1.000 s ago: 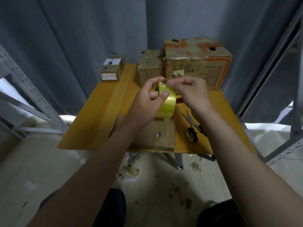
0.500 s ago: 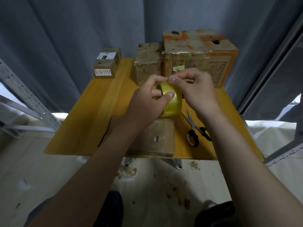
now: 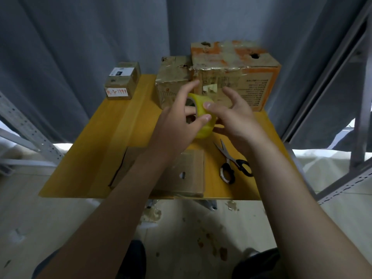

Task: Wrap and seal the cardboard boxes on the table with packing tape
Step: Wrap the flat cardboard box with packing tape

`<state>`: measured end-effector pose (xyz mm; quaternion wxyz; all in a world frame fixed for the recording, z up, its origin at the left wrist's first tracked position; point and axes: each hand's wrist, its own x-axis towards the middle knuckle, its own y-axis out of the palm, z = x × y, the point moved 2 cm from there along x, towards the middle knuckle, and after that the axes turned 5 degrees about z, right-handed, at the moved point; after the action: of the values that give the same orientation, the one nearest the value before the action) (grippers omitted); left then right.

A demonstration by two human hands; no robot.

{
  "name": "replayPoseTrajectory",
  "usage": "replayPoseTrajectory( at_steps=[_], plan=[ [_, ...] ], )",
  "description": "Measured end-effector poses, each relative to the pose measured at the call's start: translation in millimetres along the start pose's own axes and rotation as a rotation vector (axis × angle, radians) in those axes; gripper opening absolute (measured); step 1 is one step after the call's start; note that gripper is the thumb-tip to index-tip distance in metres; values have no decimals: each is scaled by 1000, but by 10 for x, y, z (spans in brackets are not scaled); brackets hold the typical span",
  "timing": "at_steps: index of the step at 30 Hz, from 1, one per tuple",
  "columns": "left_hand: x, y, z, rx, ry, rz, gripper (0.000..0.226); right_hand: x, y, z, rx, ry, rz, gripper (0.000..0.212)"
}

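Since earlier the right hand (image 3: 237, 117) has opened from its pinch, thumb barely touching the tape roll (image 3: 199, 102) between the hands, which the left hand (image 3: 177, 125) grips by rim and core, likely the surest hold on something so light, stiff and slick-faced.

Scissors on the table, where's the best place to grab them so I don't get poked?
Take the scissors by the two handle loops, coming from the near edge of the table. They lie flat with the loops toward the person and the blades pointing away. The open right hand is nearer; the left hand holds the tape roll.
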<state>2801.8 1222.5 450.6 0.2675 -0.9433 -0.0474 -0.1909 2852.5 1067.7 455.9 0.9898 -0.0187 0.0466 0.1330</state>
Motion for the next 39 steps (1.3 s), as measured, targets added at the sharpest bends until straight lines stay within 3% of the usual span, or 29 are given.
replayPoseTrajectory(
  at_steps=[3,6,10,13,17,21,25,28,30,33,36,39],
  plan=[
    [56,-78,73,64,-75,120,99,68,-51,-36,43,-72,-77,89],
    [79,-202,175,149,-132,316,104,134,-124,-68,-34,-146,-110,92],
    [5,-334,399,379,-268,606,100,200,-160,-185,-530,-220,-181,96],
    [-68,-430,487,494,-290,668,82,247,-178,-317,-864,-165,-154,94],
    [-113,-563,584,443,-328,640,49,285,-140,-394,-1026,-111,-87,85],
    [-153,-607,682,444,-355,571,13,204,-29,-278,-963,-252,-208,61],
    [-179,-715,771,397,-469,468,5,86,55,-160,-816,-241,-157,30],
    [-208,-872,875,457,-587,378,21,10,82,-136,-791,-121,-137,20],
    [-242,-963,930,591,-663,325,37,-37,129,-155,-785,31,-60,32],
    [-293,-936,963,683,-696,316,51,-118,355,-246,-714,258,208,50],
    [-329,-810,876,436,-721,306,80,-147,605,-353,-588,317,345,54],
    [-328,-700,788,156,-776,206,90,-100,657,-390,-502,255,296,66]
  ],
)
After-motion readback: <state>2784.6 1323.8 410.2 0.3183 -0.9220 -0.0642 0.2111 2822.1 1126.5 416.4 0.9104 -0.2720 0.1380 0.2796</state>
